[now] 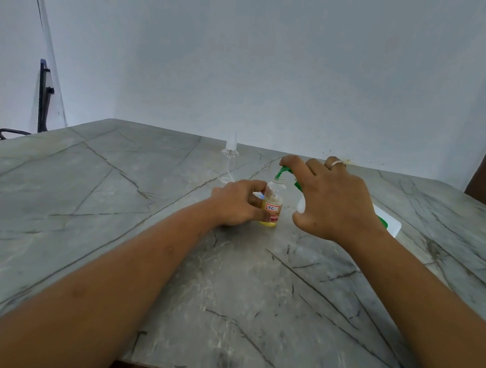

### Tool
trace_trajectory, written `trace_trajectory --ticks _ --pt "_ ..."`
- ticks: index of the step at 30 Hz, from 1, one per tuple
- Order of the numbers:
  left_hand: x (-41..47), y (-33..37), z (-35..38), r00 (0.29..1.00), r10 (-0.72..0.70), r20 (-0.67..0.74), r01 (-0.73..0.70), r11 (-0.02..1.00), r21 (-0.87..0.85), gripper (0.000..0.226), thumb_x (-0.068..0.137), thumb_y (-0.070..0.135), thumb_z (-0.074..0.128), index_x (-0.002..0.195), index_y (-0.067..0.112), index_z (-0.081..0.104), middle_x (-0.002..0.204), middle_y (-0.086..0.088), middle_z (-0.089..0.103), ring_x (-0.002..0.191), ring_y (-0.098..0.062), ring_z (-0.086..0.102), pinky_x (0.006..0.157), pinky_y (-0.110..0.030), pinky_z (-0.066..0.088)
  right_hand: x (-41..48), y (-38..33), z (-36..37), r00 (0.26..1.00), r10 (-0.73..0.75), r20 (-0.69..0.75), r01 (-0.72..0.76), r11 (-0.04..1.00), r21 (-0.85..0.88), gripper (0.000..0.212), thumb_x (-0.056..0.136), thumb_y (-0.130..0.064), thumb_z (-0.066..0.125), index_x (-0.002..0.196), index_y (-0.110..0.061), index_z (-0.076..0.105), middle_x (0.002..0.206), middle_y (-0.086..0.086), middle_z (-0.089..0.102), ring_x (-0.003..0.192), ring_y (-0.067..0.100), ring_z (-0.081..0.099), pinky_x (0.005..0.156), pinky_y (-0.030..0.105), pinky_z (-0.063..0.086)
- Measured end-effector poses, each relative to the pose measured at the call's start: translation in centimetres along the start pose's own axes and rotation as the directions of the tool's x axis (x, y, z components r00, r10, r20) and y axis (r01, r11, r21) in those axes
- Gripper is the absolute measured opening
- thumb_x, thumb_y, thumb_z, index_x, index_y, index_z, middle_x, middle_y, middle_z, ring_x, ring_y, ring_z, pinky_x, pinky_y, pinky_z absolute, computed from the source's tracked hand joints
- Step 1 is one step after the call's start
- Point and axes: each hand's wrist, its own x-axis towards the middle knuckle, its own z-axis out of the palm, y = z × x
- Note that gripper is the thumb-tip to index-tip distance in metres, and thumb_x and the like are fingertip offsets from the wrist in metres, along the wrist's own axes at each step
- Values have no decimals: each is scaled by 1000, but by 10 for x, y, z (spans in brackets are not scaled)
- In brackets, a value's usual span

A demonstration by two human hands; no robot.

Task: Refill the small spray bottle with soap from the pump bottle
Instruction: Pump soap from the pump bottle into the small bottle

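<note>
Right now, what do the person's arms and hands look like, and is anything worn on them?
Both forearms are bare as far as the view reaches: no sleeves, watch or bracelet. The left hand wears no glove and no visible ring. The right hand is also ungloved and carries one silver-coloured ring on a finger.

Grey veined table (115, 201). On it, upright between left hand (234, 203) fingers: small spray bottle (272, 207). Beyond those fingertips, apart: clear sprayer top (229, 158). Under right hand (335, 201) fingers: pump bottle (387, 224), base contact unclear.
</note>
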Motion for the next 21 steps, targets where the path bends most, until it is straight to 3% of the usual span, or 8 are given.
trace_trajectory --ticks 3,8,16,21 --pt "1 0 0 1000 2 -4 -2 1000 10 56 76 45 72 126 36 50 119 4 66 113 -21 58 107 -50 33 -2 1 0 1000 8 8 -8 1000 10 80 68 -43 66 129 -35 15 114 -2 56 106 25 49 64 31 50" --pt "1 -1 0 1000 13 13 -13 1000 -4 58 73 48 73 125 37 51 116 6 68 110 -19 60 106 -50 34 1 0 -1 1000 22 5 -23 999 42 71 68 -42 65 126 -33 25 113 -2 58 104 24 49 59 28 41" --pt "0 0 0 1000 8 -6 -8 1000 2 57 75 46 73 126 37 49 123 4 64 113 -20 58 107 -51 33 -1 -1 -1 1000 11 1 -11 1000 -1 78 69 -42 65 130 -35 17 112 -3 56 107 25 49 60 28 42" --pt "1 2 1 1000 -7 -4 7 1000 15 61 77 43 72 131 34 46 125 2 63 114 -22 57 107 -50 34 2 0 -1 1000 20 4 -21 999 50 71 68 -42 65 126 -33 25 111 -2 58 104 24 49 60 28 41"
